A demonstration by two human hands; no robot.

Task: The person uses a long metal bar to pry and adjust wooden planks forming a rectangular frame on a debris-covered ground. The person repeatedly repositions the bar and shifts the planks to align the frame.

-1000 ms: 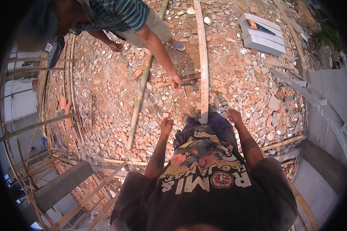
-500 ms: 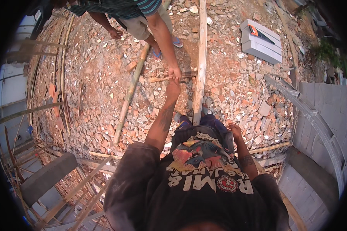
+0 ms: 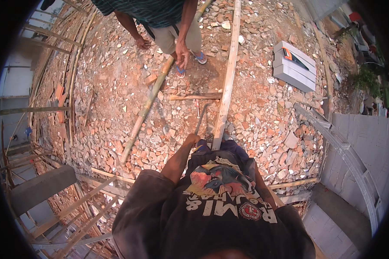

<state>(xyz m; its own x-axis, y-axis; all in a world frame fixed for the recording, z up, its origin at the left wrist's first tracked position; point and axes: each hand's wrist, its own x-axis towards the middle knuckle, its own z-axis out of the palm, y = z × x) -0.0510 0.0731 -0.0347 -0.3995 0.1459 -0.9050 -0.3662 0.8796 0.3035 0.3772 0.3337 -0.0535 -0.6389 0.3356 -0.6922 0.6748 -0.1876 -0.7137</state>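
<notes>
My left hand (image 3: 191, 139) is closed on a dark, slender metal bar (image 3: 201, 118) with a bent top, held low in front of my body. Beside it lies a small tool with a pale and red shaft (image 3: 198, 108), too small to identify. A long plank (image 3: 228, 73) runs away from my feet, and a short wooden piece (image 3: 194, 96) meets it crosswise. My right forearm (image 3: 261, 185) hangs along my side; that hand is hidden behind my body.
A co-worker in flip-flops (image 3: 168, 26) stands ahead on brick rubble (image 3: 263, 129). There is a bamboo pole (image 3: 147, 112), stacked grey blocks with a handsaw on top (image 3: 293, 71), a curved-looking aluminium ladder (image 3: 354, 159) at right, and timber framing (image 3: 34, 112) at left.
My left hand reached out to the co-worker's hand, then drew back toward my body with the bar. The co-worker's hand has let go and pulled away. My right hand has gone out of sight.
</notes>
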